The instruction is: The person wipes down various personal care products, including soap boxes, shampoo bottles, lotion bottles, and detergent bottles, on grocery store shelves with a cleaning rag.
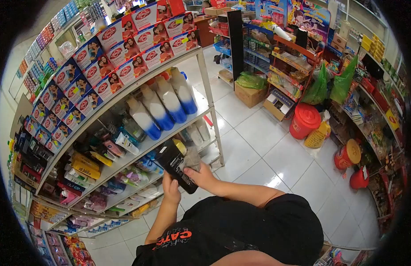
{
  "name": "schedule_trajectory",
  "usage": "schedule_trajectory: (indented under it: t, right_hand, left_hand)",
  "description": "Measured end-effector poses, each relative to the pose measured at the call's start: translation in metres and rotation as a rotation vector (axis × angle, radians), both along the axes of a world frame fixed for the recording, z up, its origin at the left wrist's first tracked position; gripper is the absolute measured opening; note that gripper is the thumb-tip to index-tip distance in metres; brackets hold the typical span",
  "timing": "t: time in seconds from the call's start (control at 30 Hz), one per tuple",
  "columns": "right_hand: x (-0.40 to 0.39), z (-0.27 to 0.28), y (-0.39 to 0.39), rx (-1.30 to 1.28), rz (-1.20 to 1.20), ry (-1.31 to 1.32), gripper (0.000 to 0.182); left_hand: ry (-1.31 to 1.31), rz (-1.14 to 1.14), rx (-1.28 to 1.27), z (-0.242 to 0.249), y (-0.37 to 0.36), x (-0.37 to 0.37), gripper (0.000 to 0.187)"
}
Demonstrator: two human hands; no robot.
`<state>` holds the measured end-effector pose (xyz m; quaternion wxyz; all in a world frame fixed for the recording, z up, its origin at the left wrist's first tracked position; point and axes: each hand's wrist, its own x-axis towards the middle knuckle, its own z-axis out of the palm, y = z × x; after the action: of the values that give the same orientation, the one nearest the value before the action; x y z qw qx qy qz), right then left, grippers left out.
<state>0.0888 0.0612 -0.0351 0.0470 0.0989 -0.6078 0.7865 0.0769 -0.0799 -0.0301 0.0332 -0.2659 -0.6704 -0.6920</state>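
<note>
My fingers are busy with one thing. The fingers of my left hand (171, 189) are curled shut around the low end of a black bottle (175, 165) with a gold cap. The fingers of my right hand (202, 176) are closed on a grey cloth (191, 158) and press it flat on the side of the bottle, near the top.

The bottle is up in the air in front of me, tilted, with its cap pointing away and up. It sits just in front of the metal shelf rack (125, 150) on my left. It is not touching the shelf.

On the rack I can see white and blue bottles (163, 106) in a row, and red and white soap boxes (112, 57) higher up. Far off to the right stands a red bucket (304, 120) on the white tiled floor (258, 146).

I think I am wiping the bottle. To do it well, I should keep my left hand tight so the bottle does not slip. I should rub with soft strokes, turn the bottle bit by bit, and not knock the bottles on the shelf.
</note>
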Motion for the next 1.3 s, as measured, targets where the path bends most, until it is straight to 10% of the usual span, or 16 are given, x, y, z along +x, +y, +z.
schedule_trajectory:
  t: [0.1, 0.23, 0.4, 0.57, 0.8, 1.03, 1.13, 1.3]
  right_hand:
    - [0.001, 0.012, 0.002, 0.369, -0.304, 0.358, 0.031]
    - [0.005, 0.008, -0.013, -0.093, -0.035, 0.097, 0.030]
    - [0.009, 0.007, -0.020, -0.516, 0.246, -0.401, 0.034]
    - [0.012, 0.000, -0.023, -0.868, 0.484, -0.704, 0.043]
    - [0.007, -0.009, -0.013, -0.509, 0.187, -0.720, 0.032]
    - [0.012, -0.019, -0.014, 0.125, 0.030, -0.122, 0.031]
    - [0.016, -0.020, -0.018, 0.189, 0.242, 0.065, 0.028]
    - [0.011, -0.014, -0.022, -0.053, 0.096, 0.123, 0.035]
  left_hand:
    - [-0.374, 0.066, 0.493, -0.001, 0.003, 0.007, 0.054]
    - [-0.441, 0.053, 0.652, 0.001, -0.008, -0.002, 0.047]
    - [0.004, 0.220, 0.428, 0.029, 0.007, 0.005, 0.074]
    - [0.501, 0.307, 0.058, 0.018, 0.001, -0.008, 0.063]
    - [0.707, 0.053, -0.250, 0.020, 0.000, -0.003, 0.049]
    - [-0.287, 0.563, 0.482, 0.016, -0.010, -0.002, 0.042]
    - [-0.233, 0.581, -0.080, 0.012, -0.013, -0.005, 0.043]
    - [-0.200, 0.098, 0.098, -0.036, 0.000, 0.006, 0.067]
